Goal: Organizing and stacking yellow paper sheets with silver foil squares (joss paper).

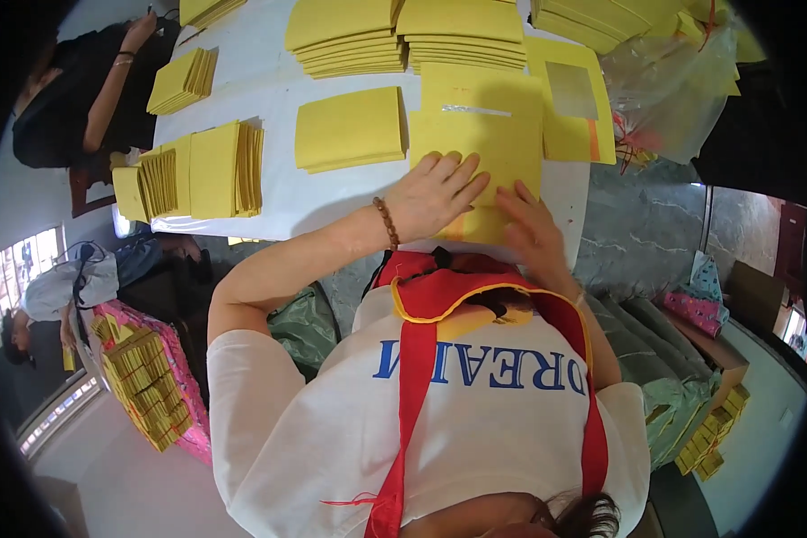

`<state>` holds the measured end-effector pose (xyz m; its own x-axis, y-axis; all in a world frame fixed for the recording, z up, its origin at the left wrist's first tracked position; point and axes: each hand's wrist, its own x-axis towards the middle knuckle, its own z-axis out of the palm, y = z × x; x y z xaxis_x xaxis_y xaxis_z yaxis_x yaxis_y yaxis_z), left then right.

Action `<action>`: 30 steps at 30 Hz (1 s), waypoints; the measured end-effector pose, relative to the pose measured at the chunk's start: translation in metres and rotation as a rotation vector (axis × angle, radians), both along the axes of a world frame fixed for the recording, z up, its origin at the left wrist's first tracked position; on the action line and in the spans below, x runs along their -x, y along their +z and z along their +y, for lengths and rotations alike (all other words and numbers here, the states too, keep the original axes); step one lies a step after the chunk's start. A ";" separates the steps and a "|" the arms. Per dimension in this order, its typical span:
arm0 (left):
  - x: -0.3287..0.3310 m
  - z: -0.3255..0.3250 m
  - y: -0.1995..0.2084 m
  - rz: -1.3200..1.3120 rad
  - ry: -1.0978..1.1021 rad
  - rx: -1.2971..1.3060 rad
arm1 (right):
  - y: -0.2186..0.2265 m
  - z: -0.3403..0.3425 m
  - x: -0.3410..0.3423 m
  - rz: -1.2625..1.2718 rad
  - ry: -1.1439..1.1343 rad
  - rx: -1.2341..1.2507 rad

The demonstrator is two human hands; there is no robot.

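A yellow paper sheet, which looks like an envelope blank, lies flat at the table's near edge in front of me. Across its upper part runs a thin shiny strip. My left hand rests on the sheet, palm down with fingers stretched out. Over the sheet's right edge is my right hand, fingers extended and a little blurred; nothing shows in its grasp. To the left of the sheet sits a small stack of folded yellow envelopes. A yellow piece with a grey panel lies to its right.
Tall yellow stacks stand at the table's far side. Fanned envelope bundles sit at the left. A clear plastic bag hangs by the right edge. A person in black is at the far left; bundles fill a pink container below.
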<state>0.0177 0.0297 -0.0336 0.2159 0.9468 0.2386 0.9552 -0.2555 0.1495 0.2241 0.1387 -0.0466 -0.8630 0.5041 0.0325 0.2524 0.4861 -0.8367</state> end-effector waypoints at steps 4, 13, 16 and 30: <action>-0.016 0.008 0.004 0.179 0.070 0.026 | 0.018 0.023 0.000 0.226 -0.269 0.456; 0.044 -0.018 0.027 0.001 0.273 -0.389 | 0.015 0.018 0.000 0.365 -0.398 0.424; 0.088 -0.042 0.005 0.113 0.422 -0.390 | 0.009 0.017 -0.004 0.361 -0.405 0.453; 0.123 -0.068 -0.059 0.160 0.451 0.128 | 0.002 0.017 0.003 0.196 -0.285 0.318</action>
